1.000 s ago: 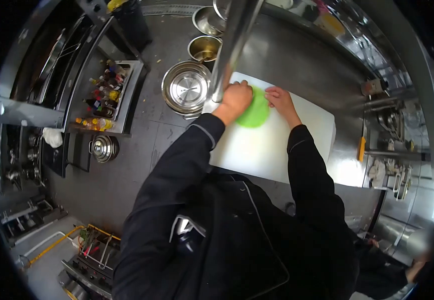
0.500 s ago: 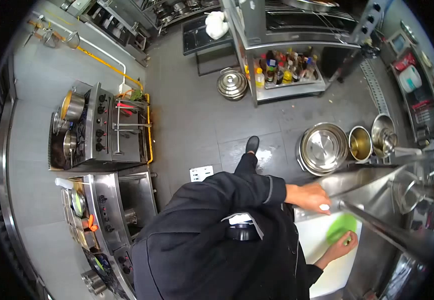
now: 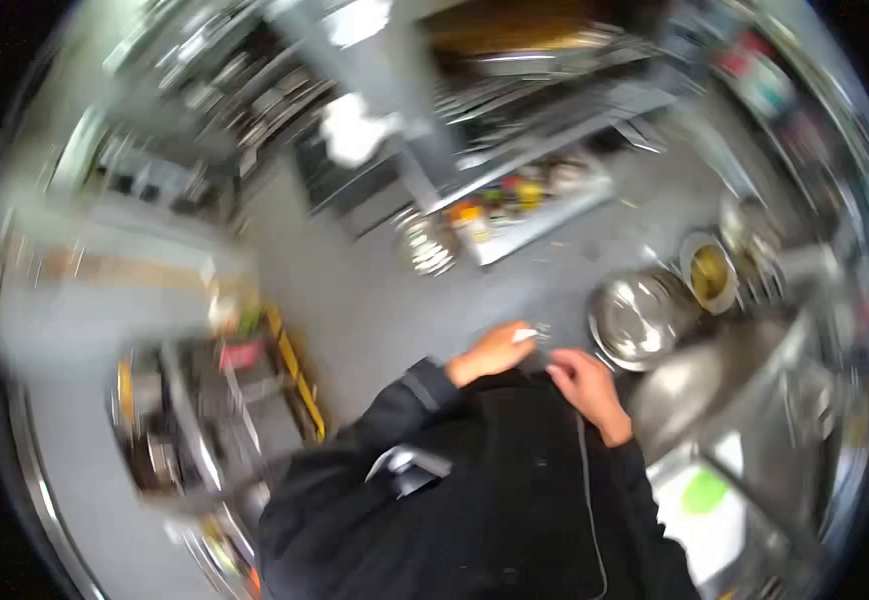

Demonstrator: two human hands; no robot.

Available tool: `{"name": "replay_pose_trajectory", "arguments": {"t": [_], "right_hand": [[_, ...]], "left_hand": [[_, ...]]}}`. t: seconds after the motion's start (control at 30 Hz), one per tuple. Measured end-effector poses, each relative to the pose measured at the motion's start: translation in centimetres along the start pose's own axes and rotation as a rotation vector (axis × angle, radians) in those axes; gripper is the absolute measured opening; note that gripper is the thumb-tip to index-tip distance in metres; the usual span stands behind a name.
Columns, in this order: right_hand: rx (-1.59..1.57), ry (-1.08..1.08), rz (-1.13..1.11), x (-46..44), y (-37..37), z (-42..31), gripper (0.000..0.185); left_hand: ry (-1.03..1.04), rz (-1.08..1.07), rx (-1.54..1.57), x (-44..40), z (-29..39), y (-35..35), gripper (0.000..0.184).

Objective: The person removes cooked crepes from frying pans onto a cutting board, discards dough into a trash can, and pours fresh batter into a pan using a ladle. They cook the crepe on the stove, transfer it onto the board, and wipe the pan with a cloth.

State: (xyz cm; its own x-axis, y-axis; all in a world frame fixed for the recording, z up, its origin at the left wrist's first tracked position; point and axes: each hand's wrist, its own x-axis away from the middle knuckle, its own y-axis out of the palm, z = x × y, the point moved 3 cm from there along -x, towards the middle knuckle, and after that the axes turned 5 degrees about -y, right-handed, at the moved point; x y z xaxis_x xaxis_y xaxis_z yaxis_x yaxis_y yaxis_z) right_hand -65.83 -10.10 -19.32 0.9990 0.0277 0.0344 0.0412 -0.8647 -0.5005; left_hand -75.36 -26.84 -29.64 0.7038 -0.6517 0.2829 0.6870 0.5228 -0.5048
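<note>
My left hand is in front of my body. Its fingers are closed around a small white thing, whose kind I cannot make out. Close by on the right is my right hand, its bent fingers and thumb apart and pointing toward the left hand. I see nothing held in it, though motion blurs both hands. Down to the right, a flat green round thing lies on a white board by the metal sink, with neither hand touching it.
A large steel pot and a smaller pot stand on the floor ahead to the right. A shelf with bottles is ahead, beside a lidded pot. A stove is on the left.
Both hands have moved away from the white board and come together in front of my body. My right hand has left the green thing. The view has turned and is blurred.
</note>
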Motion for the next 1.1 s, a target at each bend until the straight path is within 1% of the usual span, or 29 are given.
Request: {"name": "replay_pose_trajectory", "arguments": {"t": [0.03,0.07,0.1,0.17,0.2,0.27,0.3,0.4,0.43,0.5,0.53,0.57,0.63,0.7,0.73,0.77,0.83,0.87,0.9,0.97,1.03,1.1], "right_hand": [[0.041,-0.03,0.006,-0.8,-0.5,-0.2,0.022],[0.065,-0.033,-0.001,-1.1,-1.1,0.3,0.022],[0.087,-0.045,-0.02,-1.4,-1.1,1.1,0.023],[0.073,-0.015,-0.034,-2.1,-1.3,3.5,0.022],[0.086,0.035,0.027,-2.8,-1.9,4.7,0.022],[0.144,0.05,-0.103,-4.4,-2.2,7.0,0.023],[0.149,0.078,-0.066,-5.5,-3.1,7.7,0.023],[0.124,0.158,-0.015,-7.9,-7.2,10.1,0.024],[0.128,0.176,0.019,-8.4,-8.7,11.1,0.024],[0.141,0.146,0.205,-9.1,-13.0,13.3,0.026],[0.143,0.122,0.298,-9.5,-15.3,14.3,0.027],[0.157,0.125,0.328,-9.6,-18.0,15.8,0.027],[0.258,0.247,0.972,-6.6,-24.4,18.6,0.029],[0.191,0.508,1.357,-2.8,-32.3,19.5,0.034],[0.339,0.612,1.425,-0.5,-35.7,21.3,0.041],[0.488,0.707,1.484,1.6,-38.2,23.4,0.047],[0.859,1.097,1.563,4.0,-39.7,28.5,0.068],[0.778,1.207,1.539,4.8,-40.2,31.3,0.075],[0.697,1.33,1.511,5.4,-40.6,32.5,0.082],[0.745,1.461,1.329,5.6,-40.4,33.4,0.086],[0.756,1.484,1.328,5.4,-40.2,33.3,0.085],[0.777,1.523,1.33,5.0,-41.8,33.4,0.084]], "left_hand": [[-0.152,-0.03,0.049,-0.2,-0.6,-0.4,0.032],[-0.121,0.041,-0.011,-0.6,-1.1,-0.7,0.032],[-0.167,-0.005,0.052,-1.2,-2.2,-0.8,0.032],[-0.086,-0.02,-0.072,-2.8,-2.8,-0.8,0.032],[-0.038,-0.082,-0.08,-4.2,-2.2,-0.7,0.032],[-0.04,-0.203,-0.116,-7.1,-1.5,-0.3,0.025],[-0.011,-0.238,-0.124,-9.1,-0.2,-0.3,0.025],[0.126,-0.382,-0.352,-16.6,5.7,1.0,0.018],[0.155,-0.405,-0.362,-19.9,6.7,2.0,0.018],[0.359,-0.487,-0.382,-26.7,10.0,4.9,0.014],[0.378,-0.494,-0.389,-29.6,12.1,6.0,0.014],[0.379,-0.464,-0.387,-33.0,14.8,7.2,0.014],[0.377,-0.447,-0.382,-37.4,19.5,9.8,0.015],[0.37,-0.461,-0.443,-42.0,22.4,11.8,0.016],[0.371,-0.462,-0.473,-44.0,23.8,12.9,0.017],[0.382,-0.454,-0.477,-45.6,24.9,14.0,0.017],[0.332,-0.503,-0.482,-47.3,26.2,17.2,0.025],[0.374,-0.503,-0.569,-47.6,26.7,18.6,0.03],[0.418,-0.514,-0.658,-47.4,28.3,20.3,0.034],[0.456,-0.698,-0.73,-46.9,31.3,22.2,0.04],[0.434,-0.725,-0.726,-48.0,31.3,25.1,0.04],[0.423,-0.766,-0.715,-51.0,30.3,27.8,0.04]]}}
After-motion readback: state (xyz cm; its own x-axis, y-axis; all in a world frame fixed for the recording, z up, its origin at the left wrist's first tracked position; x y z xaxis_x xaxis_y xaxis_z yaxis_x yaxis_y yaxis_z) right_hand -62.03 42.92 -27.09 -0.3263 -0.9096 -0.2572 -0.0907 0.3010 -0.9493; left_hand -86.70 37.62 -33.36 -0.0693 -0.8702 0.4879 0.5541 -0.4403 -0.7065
